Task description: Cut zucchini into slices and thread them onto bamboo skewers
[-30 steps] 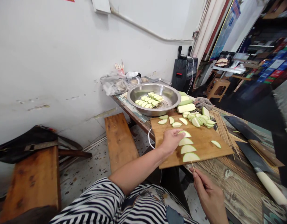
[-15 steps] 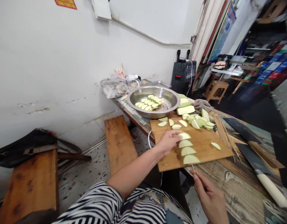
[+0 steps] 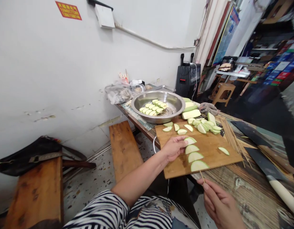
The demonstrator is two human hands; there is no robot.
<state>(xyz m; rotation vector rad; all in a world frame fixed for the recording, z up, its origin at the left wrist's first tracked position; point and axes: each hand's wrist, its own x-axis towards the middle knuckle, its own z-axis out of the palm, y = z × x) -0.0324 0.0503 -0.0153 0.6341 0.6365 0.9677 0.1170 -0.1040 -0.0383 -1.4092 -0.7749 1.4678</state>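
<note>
My left hand [image 3: 173, 148] pinches the farthest of several pale green half-round slices [image 3: 190, 141] lined up in a row over the wooden cutting board [image 3: 171, 167]. Between the thumb and fingers of my right hand [image 3: 217, 197] is a thin wooden skewer [image 3: 202, 176], which runs up to the nearest slice [image 3: 199, 165]. Whether it passes through every slice in the row is hidden. One loose slice [image 3: 223, 151] lies at the board's right; others lie along its far edge beside a pile of cut pieces [image 3: 204, 124].
Behind the board a steel basin [image 3: 158, 120] holds skewered slices. Bare skewers [image 3: 230, 135] and two cleavers [image 3: 263, 162] lie on the table's right. Peeled vegetables [image 3: 191, 114] sit beside the basin. Wooden benches [image 3: 124, 149] stand at the left, one under a black bag [image 3: 30, 156].
The camera view has shifted slightly. My right hand has moved a little back from the board, and more of the skewer shows below the nearest slice. My left hand still pinches the far slice.
</note>
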